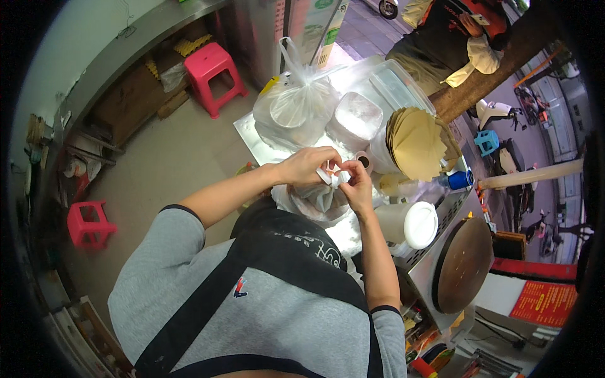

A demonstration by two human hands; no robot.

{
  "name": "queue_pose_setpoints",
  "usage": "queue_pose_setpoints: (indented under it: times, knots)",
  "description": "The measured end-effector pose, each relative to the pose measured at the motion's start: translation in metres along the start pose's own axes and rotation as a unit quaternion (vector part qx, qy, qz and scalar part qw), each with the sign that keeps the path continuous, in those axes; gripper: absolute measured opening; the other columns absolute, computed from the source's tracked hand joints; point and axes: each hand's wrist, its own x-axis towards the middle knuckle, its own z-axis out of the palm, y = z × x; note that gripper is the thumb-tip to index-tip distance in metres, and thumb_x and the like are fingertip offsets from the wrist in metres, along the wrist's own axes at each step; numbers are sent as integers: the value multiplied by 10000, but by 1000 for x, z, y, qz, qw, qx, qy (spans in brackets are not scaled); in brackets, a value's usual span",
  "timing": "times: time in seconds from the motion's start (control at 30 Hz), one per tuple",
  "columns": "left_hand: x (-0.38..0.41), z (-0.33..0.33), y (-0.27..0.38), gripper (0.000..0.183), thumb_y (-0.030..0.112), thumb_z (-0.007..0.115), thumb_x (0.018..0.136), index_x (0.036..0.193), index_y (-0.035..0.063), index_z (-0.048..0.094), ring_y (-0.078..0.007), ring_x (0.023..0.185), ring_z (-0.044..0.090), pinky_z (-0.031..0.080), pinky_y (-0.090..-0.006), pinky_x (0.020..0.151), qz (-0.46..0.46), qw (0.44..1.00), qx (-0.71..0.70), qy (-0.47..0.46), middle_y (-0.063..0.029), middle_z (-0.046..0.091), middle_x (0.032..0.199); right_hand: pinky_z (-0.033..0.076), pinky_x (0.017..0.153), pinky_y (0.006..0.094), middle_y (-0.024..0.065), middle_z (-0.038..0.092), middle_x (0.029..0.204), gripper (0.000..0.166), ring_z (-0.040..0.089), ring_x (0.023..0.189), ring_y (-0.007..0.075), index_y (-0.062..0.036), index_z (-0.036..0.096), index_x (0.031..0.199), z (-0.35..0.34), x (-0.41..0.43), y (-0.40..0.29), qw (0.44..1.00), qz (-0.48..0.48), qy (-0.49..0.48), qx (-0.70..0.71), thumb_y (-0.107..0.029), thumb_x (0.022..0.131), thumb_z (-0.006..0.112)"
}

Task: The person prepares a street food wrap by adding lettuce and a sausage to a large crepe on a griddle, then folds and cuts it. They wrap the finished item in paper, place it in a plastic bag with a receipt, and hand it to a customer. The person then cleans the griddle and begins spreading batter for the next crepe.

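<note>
My left hand [309, 165] and my right hand [357, 186] meet above the steel counter. Between their fingers they hold the gathered white neck of a plastic bag [339, 178]. The bag's clear body [316, 201] hangs just below, close to my black apron [288, 245]; what is inside cannot be made out. Beyond my hands stand a knotted clear plastic bag [302, 111] with a round container in it and a square plastic tub [355, 118]. A paper roll [363, 160] is just past my right hand's fingers.
Brown paper sheets [416, 141], a white-lidded bucket [420, 226] and a round griddle plate [463, 265] are at right. A clear lidded box [394, 85] is at the counter's back. A pink stool [212, 75] is on the floor at left. A person [449, 38] holding a phone is outside.
</note>
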Motion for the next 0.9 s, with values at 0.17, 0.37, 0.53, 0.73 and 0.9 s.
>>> queue_pose_setpoints:
  times: [0.17, 0.37, 0.53, 0.73, 0.9]
  knots:
    - [-3, 2, -5, 141, 90, 682, 663, 763, 72, 584, -199, 669, 587, 462, -310, 580, 46, 993, 94, -44, -32, 572, 760, 401, 592, 168, 1, 571, 801, 229, 527, 717, 38, -24, 510, 918, -4, -3, 7, 999, -5, -19, -39, -13, 752, 667]
    - [-9, 2, -10, 113, 113, 654, 677, 779, 85, 614, -241, 709, 592, 467, -344, 597, 48, 988, 145, -12, -45, 584, 737, 388, 588, 200, -15, 518, 734, 71, 453, 648, 59, 6, 531, 871, -10, -28, 11, 997, 41, 17, -66, -13, 820, 577]
    - [-14, -4, -2, 135, 172, 621, 730, 833, 86, 624, -287, 742, 592, 463, -387, 627, -44, 982, 156, -93, -73, 612, 777, 376, 554, 254, 91, 466, 679, 119, 459, 595, 175, 32, 544, 789, 10, -28, 0, 953, -119, 26, -276, -11, 736, 642]
    - [-2, -30, 14, 203, 264, 600, 785, 880, 85, 618, -280, 748, 605, 458, -375, 627, -181, 951, 178, -174, -97, 632, 778, 391, 574, 220, 41, 539, 713, 130, 484, 627, 88, 28, 611, 860, 15, -21, 3, 965, -30, 33, -260, -94, 816, 616]
    - [-1, -76, -14, 266, 216, 597, 803, 998, 36, 586, -190, 824, 618, 471, -311, 717, -171, 984, -21, 43, -96, 645, 867, 328, 505, 251, 65, 448, 620, 215, 382, 530, 123, 36, 535, 704, 23, -17, -4, 964, -55, 48, -256, -125, 832, 597]
